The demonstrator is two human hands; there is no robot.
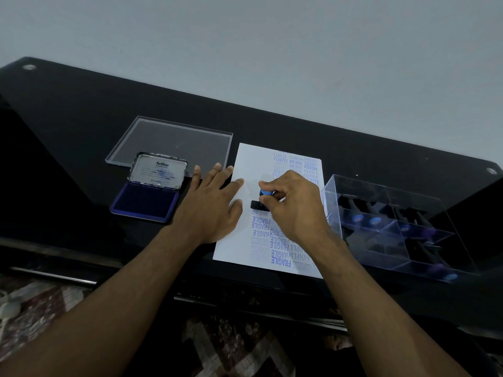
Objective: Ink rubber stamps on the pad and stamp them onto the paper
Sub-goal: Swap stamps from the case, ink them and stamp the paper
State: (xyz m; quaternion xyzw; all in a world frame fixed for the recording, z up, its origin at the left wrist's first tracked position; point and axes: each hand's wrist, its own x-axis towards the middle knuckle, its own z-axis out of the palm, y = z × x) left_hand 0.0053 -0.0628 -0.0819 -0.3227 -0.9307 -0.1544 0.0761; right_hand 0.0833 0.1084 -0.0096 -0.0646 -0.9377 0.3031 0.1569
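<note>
A white sheet of paper (253, 170) lies on a glossy black worktop (81, 118), already covered in blue stamped words such as FRAGILE, SAMPLE and AIR MAIL. The right hand (294, 210) curls its fingers around a blue-topped rubber stamp (262, 198), whose black base sits on the middle of the sheet. The left hand (212, 205) lies flat, fingers spread wide, on the paper's left edge. Just left of it sits an open blue ink pad (145, 201), its lid raised, with a clear acrylic lid (174, 142) behind. To the paper's right stands a clear compartmented box (392, 227) holding more stamps.
</note>
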